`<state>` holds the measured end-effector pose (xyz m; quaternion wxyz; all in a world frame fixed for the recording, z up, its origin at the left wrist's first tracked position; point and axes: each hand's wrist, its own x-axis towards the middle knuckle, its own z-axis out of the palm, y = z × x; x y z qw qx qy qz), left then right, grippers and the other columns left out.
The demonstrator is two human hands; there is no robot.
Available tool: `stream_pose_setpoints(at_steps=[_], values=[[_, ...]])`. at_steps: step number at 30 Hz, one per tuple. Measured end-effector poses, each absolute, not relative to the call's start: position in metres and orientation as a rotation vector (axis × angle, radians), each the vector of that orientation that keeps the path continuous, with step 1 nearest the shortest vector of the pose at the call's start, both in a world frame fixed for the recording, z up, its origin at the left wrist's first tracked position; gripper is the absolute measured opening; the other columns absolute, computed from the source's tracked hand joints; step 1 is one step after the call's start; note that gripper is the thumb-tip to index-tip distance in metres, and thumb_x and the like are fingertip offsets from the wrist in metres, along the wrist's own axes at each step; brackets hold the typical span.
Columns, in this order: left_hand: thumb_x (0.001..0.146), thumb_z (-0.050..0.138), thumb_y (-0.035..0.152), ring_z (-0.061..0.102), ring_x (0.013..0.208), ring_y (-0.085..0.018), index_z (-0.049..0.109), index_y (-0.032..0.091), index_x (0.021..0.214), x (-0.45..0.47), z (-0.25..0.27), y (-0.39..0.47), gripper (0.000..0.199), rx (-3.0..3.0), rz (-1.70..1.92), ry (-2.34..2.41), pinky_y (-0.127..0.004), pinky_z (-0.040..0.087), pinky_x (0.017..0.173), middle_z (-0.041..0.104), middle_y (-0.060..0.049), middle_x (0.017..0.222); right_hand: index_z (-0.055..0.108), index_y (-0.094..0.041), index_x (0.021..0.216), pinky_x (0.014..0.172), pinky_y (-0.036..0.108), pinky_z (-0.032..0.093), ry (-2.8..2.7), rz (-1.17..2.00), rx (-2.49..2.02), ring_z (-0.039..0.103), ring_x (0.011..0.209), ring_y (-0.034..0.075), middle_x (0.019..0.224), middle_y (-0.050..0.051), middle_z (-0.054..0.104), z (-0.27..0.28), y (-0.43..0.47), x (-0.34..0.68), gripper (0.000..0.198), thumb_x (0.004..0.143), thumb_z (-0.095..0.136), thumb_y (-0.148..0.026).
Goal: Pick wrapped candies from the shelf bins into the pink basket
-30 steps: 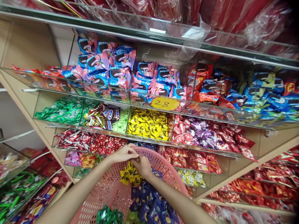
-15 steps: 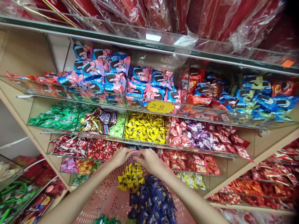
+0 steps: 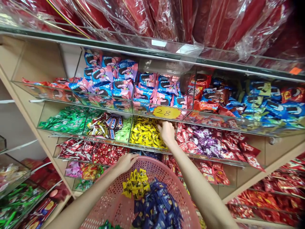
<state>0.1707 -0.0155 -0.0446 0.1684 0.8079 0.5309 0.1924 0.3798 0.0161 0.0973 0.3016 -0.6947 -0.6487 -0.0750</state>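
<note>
My left hand [image 3: 127, 163] is closed over the far rim of a pink perforated plastic basket [image 3: 156, 163]. Inside the basket sit a heap of yellow wrapped candies [image 3: 137, 184], a larger pile of dark blue-purple wrapped candies [image 3: 157, 203] and a few green ones [image 3: 107, 225] low in the view. My right hand [image 3: 167, 133] reaches into the right side of a shelf compartment full of yellow wrapped candies [image 3: 145, 132]. Its fingers are curled down at the candies; what they hold, if anything, is hidden.
A glass front with a yellow "28" tag [image 3: 164, 112] runs just above my right hand. Blue-pink cookie packs [image 3: 102, 74] fill the shelf above. Green candies [image 3: 65, 119], chocolate bars [image 3: 114, 124] and red-purple candies [image 3: 197, 140] occupy neighbouring compartments. Glass dividers separate them.
My right hand has left the basket's rim area and moved up and forward into the yellow candy compartment. My left hand stays at the rim. The view has shifted slightly.
</note>
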Motion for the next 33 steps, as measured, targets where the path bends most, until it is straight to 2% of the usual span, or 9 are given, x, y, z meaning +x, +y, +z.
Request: stream_pose_setpoints(at_steps=[9, 15, 18, 20, 25, 29, 33], values=[[0.083, 0.036, 0.048, 0.057, 0.099, -0.019, 0.057, 0.033, 0.113, 0.169, -0.049, -0.015, 0.040, 2.254, 0.575, 1.494, -0.025, 0.041, 0.082, 0.063, 0.001, 0.110, 0.063, -0.018, 0.099, 0.068, 0.031, 0.041, -1.739, -0.156, -1.842, 0.060, 0.084, 0.025, 0.089, 0.014, 0.063, 0.087, 0.023, 0.382, 0.027, 0.083, 0.043, -0.027], [0.084, 0.033, 0.048, 0.057, 0.098, -0.020, 0.057, 0.032, 0.114, 0.169, -0.050, -0.014, 0.042, 2.271, 0.566, 1.493, -0.025, 0.041, 0.081, 0.063, 0.000, 0.111, 0.065, -0.019, 0.088, 0.071, 0.028, 0.040, -1.664, -0.045, -1.607, 0.058, 0.078, 0.018, 0.083, 0.007, 0.064, 0.088, 0.021, 0.385, 0.023, 0.079, 0.045, -0.027], [0.084, 0.032, 0.049, 0.058, 0.098, -0.020, 0.058, 0.031, 0.113, 0.169, -0.051, -0.014, 0.043, 2.282, 0.578, 1.488, -0.026, 0.041, 0.082, 0.062, 0.000, 0.111, 0.063, -0.016, 0.077, 0.067, 0.025, 0.040, -1.679, 0.125, -1.352, 0.055, 0.070, 0.015, 0.076, 0.004, 0.063, 0.089, 0.010, 0.385, 0.018, 0.075, 0.050, -0.029], [0.084, 0.032, 0.050, 0.057, 0.098, -0.021, 0.058, 0.031, 0.113, 0.169, -0.052, -0.013, 0.043, 2.276, 0.580, 1.488, -0.026, 0.040, 0.082, 0.062, -0.001, 0.111, 0.061, -0.015, 0.073, 0.061, 0.024, 0.040, -1.691, 0.344, -1.208, 0.052, 0.062, 0.012, 0.071, 0.003, 0.061, 0.089, 0.000, 0.384, 0.019, 0.072, 0.053, -0.032], [0.083, 0.034, 0.051, 0.056, 0.100, -0.020, 0.057, 0.031, 0.113, 0.169, -0.051, -0.014, 0.043, 2.242, 0.568, 1.499, -0.025, 0.039, 0.083, 0.062, 0.001, 0.111, 0.055, -0.015, 0.077, 0.051, 0.021, 0.040, -1.743, 0.972, -1.022, 0.050, 0.054, 0.009, 0.060, -0.002, 0.055, 0.085, -0.029, 0.380, 0.024, 0.070, 0.057, -0.038], [0.083, 0.034, 0.050, 0.057, 0.097, -0.020, 0.058, 0.032, 0.111, 0.170, -0.048, -0.017, 0.041, 2.254, 0.587, 1.475, -0.024, 0.039, 0.080, 0.064, 0.002, 0.108, 0.055, -0.016, 0.080, 0.055, 0.021, 0.040, -1.914, 0.997, -0.935, 0.049, 0.057, 0.009, 0.064, -0.003, 0.054, 0.078, -0.041, 0.378, 0.021, 0.075, 0.055, -0.037], [0.084, 0.033, 0.048, 0.060, 0.087, -0.019, 0.062, 0.030, 0.103, 0.172, -0.044, -0.019, 0.039, 2.301, 0.551, 1.507, -0.023, 0.040, 0.073, 0.067, 0.000, 0.096, 0.055, -0.017, 0.081, 0.057, 0.021, 0.037, -2.108, 0.902, -0.886, 0.046, 0.061, 0.009, 0.068, -0.003, 0.053, 0.071, -0.048, 0.375, 0.017, 0.082, 0.048, -0.032]])
